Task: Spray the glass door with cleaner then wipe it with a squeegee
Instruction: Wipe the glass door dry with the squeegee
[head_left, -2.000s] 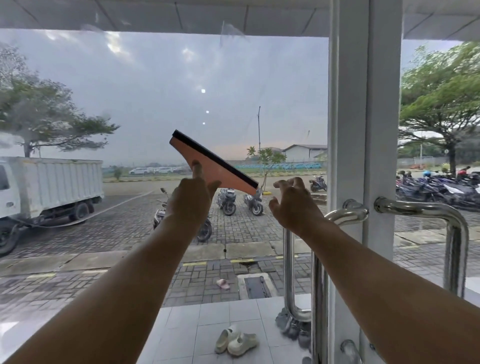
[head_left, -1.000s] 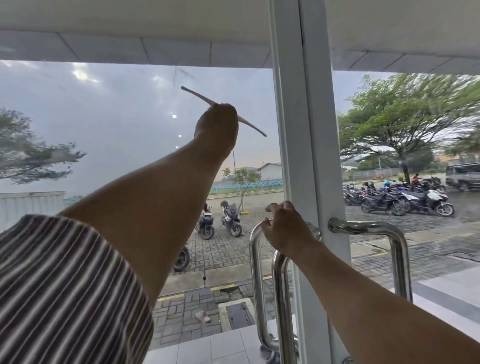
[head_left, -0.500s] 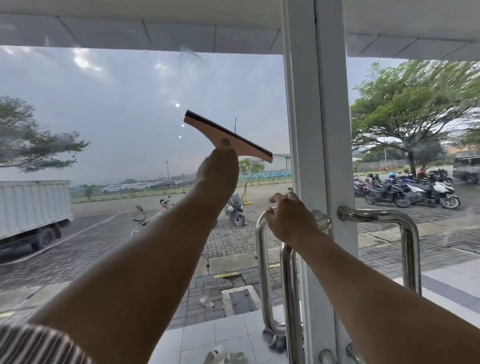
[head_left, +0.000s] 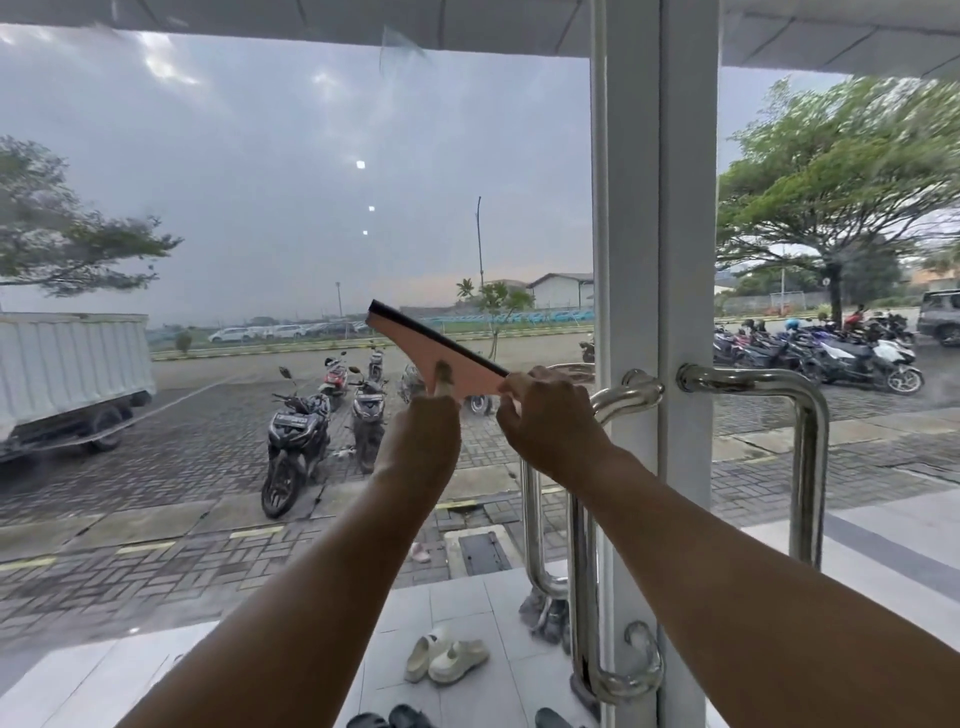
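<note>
fingers (head_left: 442, 376) of left hand (head_left: 421, 439) round one squeegee (head_left: 410, 339)

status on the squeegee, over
Left hand grips squeegee, blade tilted on glass door. Right hand at its right end, hold unclear. Door handle close beside.

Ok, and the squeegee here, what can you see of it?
The squeegee has a flat pinkish-orange body, plastic by the look, with a black rubber strip along its upper edge. It is tilted at the glass door, left end higher. The left hand holds it from below, hiding the grip, one digit up its face. The right hand is at its lower end; contact unclear.
</note>
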